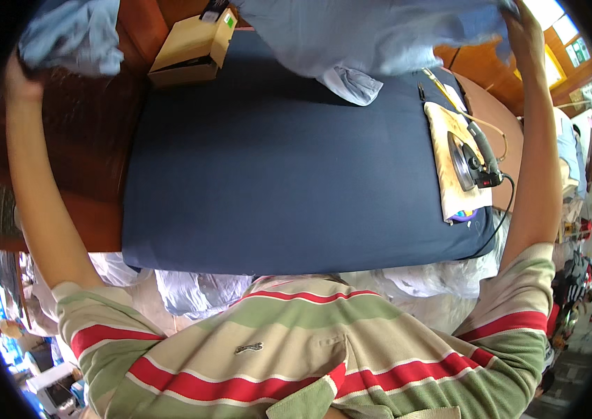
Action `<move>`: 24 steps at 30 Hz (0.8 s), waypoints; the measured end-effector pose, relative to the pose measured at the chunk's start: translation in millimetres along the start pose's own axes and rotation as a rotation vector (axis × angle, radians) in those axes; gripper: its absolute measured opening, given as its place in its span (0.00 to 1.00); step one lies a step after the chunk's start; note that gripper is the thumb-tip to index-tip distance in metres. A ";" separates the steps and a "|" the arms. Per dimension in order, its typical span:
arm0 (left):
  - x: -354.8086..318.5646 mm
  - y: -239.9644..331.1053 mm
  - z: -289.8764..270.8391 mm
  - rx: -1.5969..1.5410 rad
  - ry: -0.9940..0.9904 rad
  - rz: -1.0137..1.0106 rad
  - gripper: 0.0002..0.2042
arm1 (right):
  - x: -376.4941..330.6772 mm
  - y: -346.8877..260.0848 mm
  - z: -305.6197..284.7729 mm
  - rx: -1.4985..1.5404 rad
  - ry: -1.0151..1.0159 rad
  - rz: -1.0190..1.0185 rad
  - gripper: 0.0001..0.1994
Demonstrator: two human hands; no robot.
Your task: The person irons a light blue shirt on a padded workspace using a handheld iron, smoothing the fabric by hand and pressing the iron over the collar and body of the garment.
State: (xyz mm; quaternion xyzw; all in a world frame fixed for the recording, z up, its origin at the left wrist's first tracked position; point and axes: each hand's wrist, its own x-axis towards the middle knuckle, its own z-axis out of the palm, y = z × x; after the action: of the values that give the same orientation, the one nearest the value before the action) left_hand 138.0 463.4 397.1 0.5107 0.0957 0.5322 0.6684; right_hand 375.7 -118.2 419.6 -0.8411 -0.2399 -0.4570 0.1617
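Observation:
Both my arms are spread wide and raised over a table covered in dark navy cloth (275, 181). A blue shirt (379, 35) hangs across the far side, smeared by motion, its right end gripped in my right hand (525, 35). A paler cuff-like end (353, 85) droops from it onto the navy cloth. At the far left, my left hand (23, 85) is closed at a bunched blue fabric part (76, 38); its fingers are mostly hidden. The upper edge cuts off the fabric, so I cannot see where the two parts join.
At the right, an iron (474, 160) lies on a scorched cream pad (446, 133), its cord trailing down the table's side. An open cardboard box (191, 52) sits at the far left corner. A brown wooden surface (86, 140) adjoins the left edge. Plastic-wrapped bundles (201, 290) lie below the near edge.

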 end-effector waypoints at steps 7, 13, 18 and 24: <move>-223.3 -32.6 -138.4 0.405 0.019 -0.656 0.26 | -174.9 18.1 35.6 0.539 -0.502 0.112 0.13; -458.2 -89.8 -220.7 0.723 -0.128 -1.235 0.29 | -298.9 40.8 59.0 0.243 -1.062 0.005 0.16; -539.4 -61.7 -218.2 1.313 -0.480 -1.236 0.23 | -403.1 74.3 19.4 0.273 -1.352 -0.024 0.17; -506.0 -98.0 -175.7 1.295 -0.175 -0.384 0.22 | -394.0 -56.9 14.2 0.737 -1.099 0.090 0.16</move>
State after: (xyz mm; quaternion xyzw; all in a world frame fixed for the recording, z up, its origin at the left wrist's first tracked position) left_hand -129.8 164.6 29.1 0.8230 0.4293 0.1964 0.3158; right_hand 170.0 -164.6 81.6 -0.8507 -0.3927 0.1579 0.3118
